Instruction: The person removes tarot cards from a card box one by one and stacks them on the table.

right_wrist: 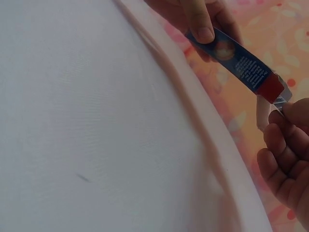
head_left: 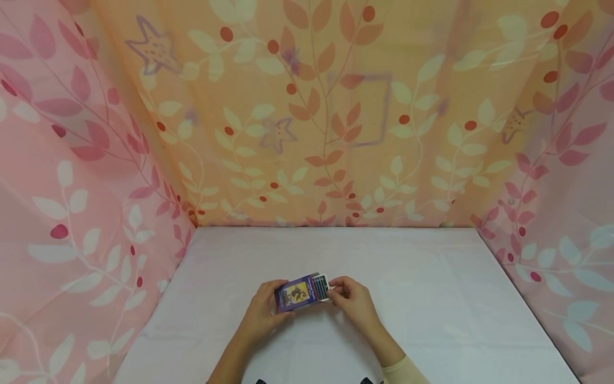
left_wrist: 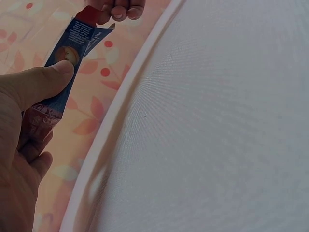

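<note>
A small printed card box [head_left: 293,294], purple-blue with a yellow picture panel, is held tilted over the white table. My left hand [head_left: 261,309] grips its closed end, thumb along the near side and fingers over the far edge. In the left wrist view that thumb presses the narrow side of the box [left_wrist: 67,72]. The other end of the box stands open, and a dark, white-bordered, card-like piece [head_left: 321,288] shows there. My right hand [head_left: 354,301] pinches this piece at its outer edge. A pale flap [right_wrist: 263,113] hangs by the red end in the right wrist view.
A white cloth covers the table [head_left: 431,320]. Patterned fabric walls surround it, with an orange one [head_left: 326,176] at the back and pink ones at the left [head_left: 96,213] and right [head_left: 566,213].
</note>
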Available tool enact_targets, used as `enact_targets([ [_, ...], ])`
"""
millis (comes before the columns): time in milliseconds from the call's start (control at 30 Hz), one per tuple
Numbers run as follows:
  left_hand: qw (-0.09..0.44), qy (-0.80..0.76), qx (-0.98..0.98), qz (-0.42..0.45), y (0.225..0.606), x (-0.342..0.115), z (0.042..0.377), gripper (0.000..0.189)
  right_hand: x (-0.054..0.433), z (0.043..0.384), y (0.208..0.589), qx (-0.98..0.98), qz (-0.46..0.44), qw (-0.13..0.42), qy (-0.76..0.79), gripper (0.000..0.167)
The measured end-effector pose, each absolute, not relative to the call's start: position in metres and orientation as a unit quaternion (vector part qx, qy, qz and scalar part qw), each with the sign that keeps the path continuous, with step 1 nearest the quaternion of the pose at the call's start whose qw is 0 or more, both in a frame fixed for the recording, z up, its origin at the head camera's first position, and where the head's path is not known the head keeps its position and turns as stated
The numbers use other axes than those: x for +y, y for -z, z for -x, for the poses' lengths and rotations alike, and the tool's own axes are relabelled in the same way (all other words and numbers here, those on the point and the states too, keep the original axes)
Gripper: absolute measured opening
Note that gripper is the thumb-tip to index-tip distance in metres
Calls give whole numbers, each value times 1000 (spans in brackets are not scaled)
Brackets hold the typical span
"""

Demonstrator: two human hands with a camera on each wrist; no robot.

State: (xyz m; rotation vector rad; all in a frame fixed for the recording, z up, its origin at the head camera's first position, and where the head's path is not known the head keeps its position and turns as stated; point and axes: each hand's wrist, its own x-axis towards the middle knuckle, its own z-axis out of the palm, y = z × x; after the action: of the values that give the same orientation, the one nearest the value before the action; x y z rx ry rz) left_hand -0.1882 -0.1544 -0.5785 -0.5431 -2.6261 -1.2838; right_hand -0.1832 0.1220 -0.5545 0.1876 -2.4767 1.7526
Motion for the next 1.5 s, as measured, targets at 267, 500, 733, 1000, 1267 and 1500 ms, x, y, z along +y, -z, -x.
enact_targets([
  [267,101,436,-875,186,581,-156,189,83,125,186,554,-810,-62,67,-579,18],
  [500,102,435,-875,186,580,-156,191,83,128,187,551,-813,-57,79,-573,17],
  [733,102,434,-876,187,581,-155,190,83,133,189,550,-810,-59,99,-576,17],
  [1000,102,426,-878,194,580,-155,189,83,139,192,550,-798,-50,101,-592,15],
  [1267,91,428,-878,195,579,-155,190,86,148,196,548,-794,-40,108,-598,15],
  [1500,80,432,-879,185,579,-156,189,86,153,197,542,-784,-29,105,-612,14],
])
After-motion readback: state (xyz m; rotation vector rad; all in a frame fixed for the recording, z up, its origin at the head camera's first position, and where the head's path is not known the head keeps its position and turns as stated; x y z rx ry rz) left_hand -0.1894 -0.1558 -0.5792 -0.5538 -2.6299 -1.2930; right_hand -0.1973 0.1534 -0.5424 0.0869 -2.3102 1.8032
